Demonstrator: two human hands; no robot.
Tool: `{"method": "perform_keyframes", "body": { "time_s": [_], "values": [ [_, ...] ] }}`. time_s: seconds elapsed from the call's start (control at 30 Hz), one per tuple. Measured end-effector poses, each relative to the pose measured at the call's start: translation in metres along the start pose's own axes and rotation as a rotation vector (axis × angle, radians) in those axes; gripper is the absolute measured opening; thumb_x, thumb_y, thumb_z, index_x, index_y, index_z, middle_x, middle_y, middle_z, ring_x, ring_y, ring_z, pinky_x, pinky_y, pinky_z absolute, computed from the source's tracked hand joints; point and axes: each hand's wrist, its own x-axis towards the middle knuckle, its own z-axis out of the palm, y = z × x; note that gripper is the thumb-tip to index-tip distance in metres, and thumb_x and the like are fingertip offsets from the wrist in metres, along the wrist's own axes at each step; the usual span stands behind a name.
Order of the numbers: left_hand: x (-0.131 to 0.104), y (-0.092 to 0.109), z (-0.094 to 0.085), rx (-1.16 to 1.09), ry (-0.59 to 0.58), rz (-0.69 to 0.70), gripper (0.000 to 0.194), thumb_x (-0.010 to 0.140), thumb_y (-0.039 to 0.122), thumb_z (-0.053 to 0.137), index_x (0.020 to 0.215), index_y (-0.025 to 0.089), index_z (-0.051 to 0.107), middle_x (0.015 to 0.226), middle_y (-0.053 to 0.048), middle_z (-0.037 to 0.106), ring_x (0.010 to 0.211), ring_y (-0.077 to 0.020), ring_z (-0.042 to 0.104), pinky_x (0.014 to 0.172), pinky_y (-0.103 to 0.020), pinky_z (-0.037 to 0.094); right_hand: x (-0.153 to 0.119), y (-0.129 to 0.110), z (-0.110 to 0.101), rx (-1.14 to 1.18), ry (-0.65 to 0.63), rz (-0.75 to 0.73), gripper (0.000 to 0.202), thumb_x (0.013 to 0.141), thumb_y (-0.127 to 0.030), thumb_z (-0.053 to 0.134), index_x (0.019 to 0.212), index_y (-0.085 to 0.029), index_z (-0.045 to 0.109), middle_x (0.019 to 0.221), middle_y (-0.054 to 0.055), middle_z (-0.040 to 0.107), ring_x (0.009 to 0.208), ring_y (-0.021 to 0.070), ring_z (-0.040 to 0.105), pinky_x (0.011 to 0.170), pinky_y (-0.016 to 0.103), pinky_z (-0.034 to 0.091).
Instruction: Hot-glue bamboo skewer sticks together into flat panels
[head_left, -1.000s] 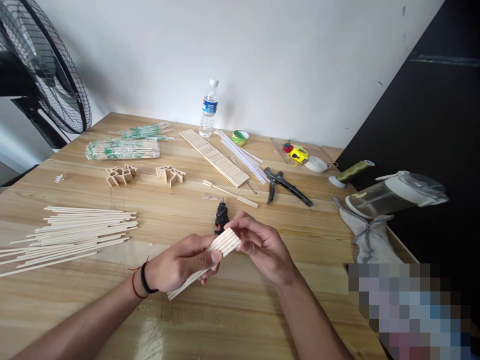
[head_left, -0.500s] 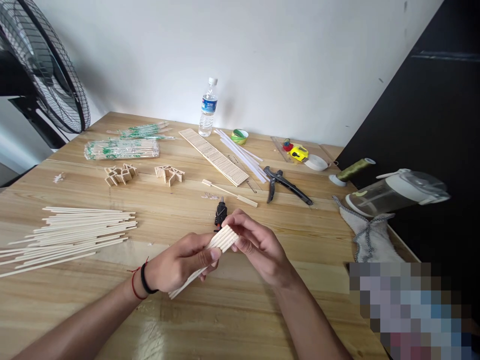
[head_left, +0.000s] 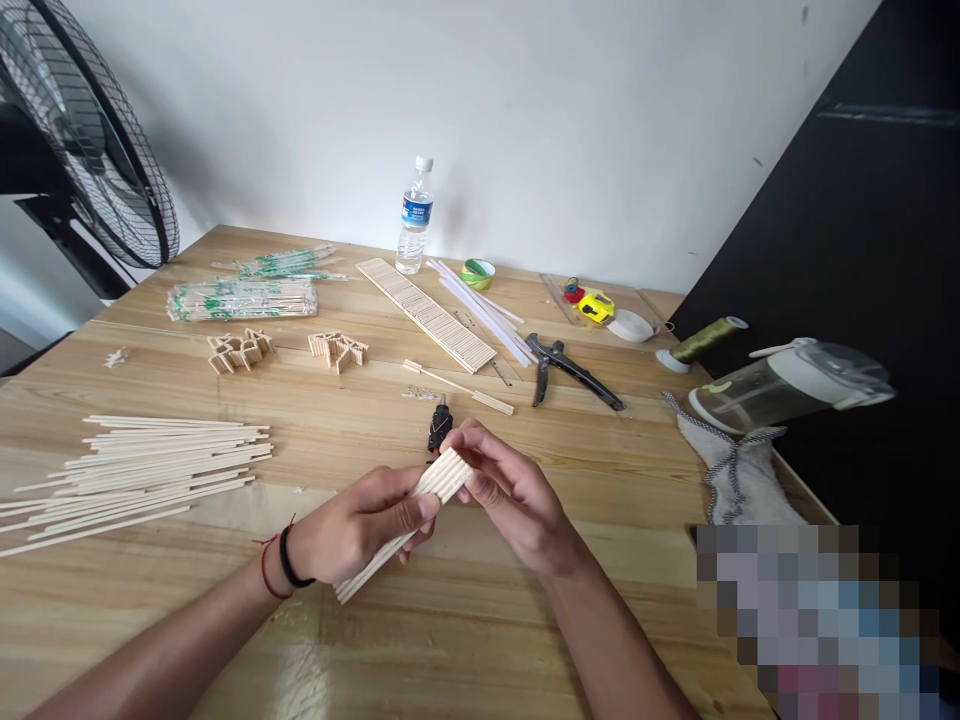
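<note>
My left hand [head_left: 375, 520] is closed round a flat row of pale wooden sticks [head_left: 445, 476], its thumb lying across the top. The sticks slant from lower left to upper right. At their upper right end, my right hand [head_left: 514, 495] pinches the edges between thumb and fingers. Just beyond the hands lies a black glue gun [head_left: 440, 424], its nozzle pointing away and its rear hidden. Loose long sticks [head_left: 165, 460] are spread on the left of the wooden table [head_left: 420, 660].
Behind are small stick pieces [head_left: 337, 347], a stick panel [head_left: 427, 314], a water bottle [head_left: 415, 220], white glue sticks [head_left: 487, 315] and a black cutter [head_left: 574, 375]. Wrapped sticks [head_left: 244, 299] lie back left. A plastic jug [head_left: 780, 385] and cloth [head_left: 739, 470] are at right; a fan [head_left: 97, 130] stands left.
The view has shifted very slightly. The lower end of the held sticks has dipped a little; both hands keep the same grip.
</note>
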Motion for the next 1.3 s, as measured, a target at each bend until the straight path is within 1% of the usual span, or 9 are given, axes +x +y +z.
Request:
{"method": "perform_keyframes", "body": {
  "time_s": [0.1, 0.23, 0.37, 0.53, 0.67, 0.9, 1.13, 1.3],
  "values": [
    [0.0008, -0.0008, 0.0008, -0.018, -0.003, -0.012, 0.052, 0.1, 0.067, 0.056, 0.089, 0.016, 0.058, 0.07, 0.001, 0.053, 0.059, -0.0119, 0.051, 0.057, -0.023, 0.045, 0.0004, -0.0003, 0.0021, 0.011, -0.004, -0.006, 0.032, 0.1, -0.049, 0.069, 0.119, -0.023, 0.068, 0.102, 0.004, 0.053, 0.08, 0.0158, 0.051, 0.074, 0.028, 0.048],
    [0.0011, -0.0003, 0.0012, -0.052, 0.003, -0.012, 0.051, 0.099, 0.067, 0.058, 0.091, 0.017, 0.06, 0.07, 0.001, 0.054, 0.06, -0.0123, 0.052, 0.058, -0.024, 0.047, 0.0005, -0.002, 0.0051, 0.006, 0.012, 0.013, 0.037, 0.098, -0.053, 0.07, 0.118, -0.022, 0.067, 0.1, 0.004, 0.054, 0.078, 0.0165, 0.05, 0.074, 0.03, 0.048],
    [0.0007, 0.0002, -0.0002, -0.061, 0.0, -0.027, 0.051, 0.098, 0.067, 0.059, 0.092, 0.016, 0.061, 0.069, 0.001, 0.054, 0.058, -0.0118, 0.051, 0.056, -0.023, 0.044, -0.0002, -0.0038, 0.0063, -0.022, 0.029, 0.032, 0.04, 0.098, -0.055, 0.07, 0.119, -0.022, 0.066, 0.102, 0.005, 0.055, 0.078, 0.0169, 0.051, 0.076, 0.03, 0.05],
    [0.0006, 0.0, -0.0012, -0.072, -0.004, -0.056, 0.051, 0.097, 0.067, 0.06, 0.092, 0.015, 0.061, 0.068, 0.001, 0.055, 0.057, -0.0116, 0.05, 0.055, -0.023, 0.041, -0.0008, -0.0028, 0.0052, -0.024, 0.003, 0.035, 0.04, 0.099, -0.055, 0.069, 0.121, -0.022, 0.066, 0.103, 0.005, 0.056, 0.079, 0.017, 0.052, 0.076, 0.03, 0.05],
    [0.0007, -0.0002, -0.0004, -0.056, 0.007, -0.034, 0.053, 0.098, 0.067, 0.059, 0.092, 0.015, 0.062, 0.068, 0.001, 0.054, 0.057, -0.0116, 0.049, 0.056, -0.024, 0.041, -0.0006, -0.0003, 0.0049, -0.025, -0.008, 0.018, 0.036, 0.102, -0.052, 0.066, 0.122, -0.022, 0.065, 0.1, 0.004, 0.056, 0.079, 0.0167, 0.051, 0.079, 0.031, 0.049],
    [-0.0001, -0.0042, 0.0, -0.029, 0.003, 0.007, 0.051, 0.102, 0.064, 0.054, 0.101, 0.015, 0.064, 0.07, 0.001, 0.053, 0.059, -0.012, 0.05, 0.058, -0.024, 0.044, -0.0004, 0.0008, 0.0058, -0.01, -0.017, 0.004, 0.035, 0.103, -0.051, 0.065, 0.122, -0.023, 0.064, 0.095, 0.002, 0.054, 0.078, 0.0162, 0.05, 0.078, 0.03, 0.046],
    [0.0002, -0.0053, 0.0008, -0.02, 0.01, 0.052, 0.048, 0.104, 0.062, 0.053, 0.1, 0.015, 0.061, 0.07, 0.003, 0.051, 0.058, -0.0113, 0.048, 0.057, -0.023, 0.046, 0.0004, 0.0013, 0.006, 0.003, -0.018, -0.003, 0.034, 0.104, -0.051, 0.064, 0.121, -0.022, 0.064, 0.093, 0.001, 0.053, 0.078, 0.0159, 0.049, 0.078, 0.03, 0.045],
    [0.0011, -0.0056, 0.0005, 0.022, 0.004, 0.086, 0.046, 0.106, 0.06, 0.05, 0.094, 0.016, 0.058, 0.069, 0.002, 0.052, 0.057, -0.0103, 0.049, 0.055, -0.021, 0.042, 0.0003, 0.002, 0.0057, 0.005, -0.017, -0.005, 0.034, 0.104, -0.052, 0.064, 0.122, -0.023, 0.064, 0.094, 0.001, 0.052, 0.078, 0.0156, 0.048, 0.077, 0.03, 0.045]
  ]
}}
